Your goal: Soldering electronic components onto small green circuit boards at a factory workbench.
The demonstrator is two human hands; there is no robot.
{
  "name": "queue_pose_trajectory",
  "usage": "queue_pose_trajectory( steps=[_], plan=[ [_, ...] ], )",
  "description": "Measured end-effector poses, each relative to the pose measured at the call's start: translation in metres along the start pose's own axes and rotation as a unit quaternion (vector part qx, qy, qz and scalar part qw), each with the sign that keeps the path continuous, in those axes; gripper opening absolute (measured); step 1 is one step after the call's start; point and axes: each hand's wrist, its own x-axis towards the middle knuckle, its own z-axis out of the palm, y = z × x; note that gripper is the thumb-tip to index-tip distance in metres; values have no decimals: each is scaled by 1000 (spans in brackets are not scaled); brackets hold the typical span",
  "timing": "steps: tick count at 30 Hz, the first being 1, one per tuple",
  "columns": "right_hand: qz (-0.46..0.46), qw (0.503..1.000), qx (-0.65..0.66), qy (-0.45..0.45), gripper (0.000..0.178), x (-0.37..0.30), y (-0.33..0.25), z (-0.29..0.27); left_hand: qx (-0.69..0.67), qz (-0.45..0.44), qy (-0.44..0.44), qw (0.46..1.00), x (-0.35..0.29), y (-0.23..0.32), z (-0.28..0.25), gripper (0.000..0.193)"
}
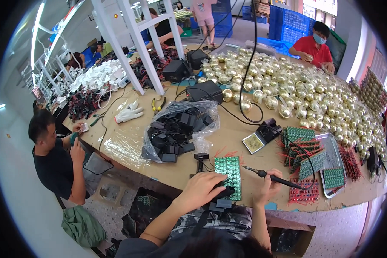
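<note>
A green circuit board panel (233,165) with red wires at its far edge lies on the table in front of me. My left hand (202,187) reaches over the board's left side, fingers bent together; whatever is between the fingertips is too small to make out. My right hand (268,189) grips a soldering iron (284,180) like a pen, its tip pointing left toward the board's right edge. Small black boxes with wires (221,204) sit at the near end of the board, below my left hand. Another black box (201,156) stands just beyond that hand.
A clear plastic bag of black boxes (176,133) lies ahead. To the right are a solder tip-cleaning box (253,143), stacked green boards (299,148) and a metal tray (327,150). Gold domed parts (288,92) cover the back right. A co-worker (58,150) sits left.
</note>
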Motion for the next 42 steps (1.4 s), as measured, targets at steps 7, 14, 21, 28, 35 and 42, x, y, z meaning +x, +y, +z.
queue_pose_trajectory(
  steps=[7, 14, 21, 28, 35, 42],
  plan=[
    [-19, 1000, -14, 20, 6, 2, 7, -4, 134, -102, 264, 950, 22, -61, -40, 19],
    [-15, 1000, -5, 22, 6, 1, 4, 0, 225, -323, 245, 886, 19, -125, -62, 14],
    [-6, 1000, 3, 17, 8, 2, 3, -2, 123, -257, 269, 920, 35, -133, -57, 11],
    [-4, 1000, 21, 4, 12, 1, 7, -4, -374, -122, 400, 828, 58, -109, -36, 11],
    [-5, 1000, 18, 6, 10, 2, 6, 0, 38, 18, 213, 976, 54, -77, -16, 6],
    [30, 993, 62, -100, 13, -6, -7, 37, 53, 32, 69, 996, 42, -69, -1, 11]
  ],
)
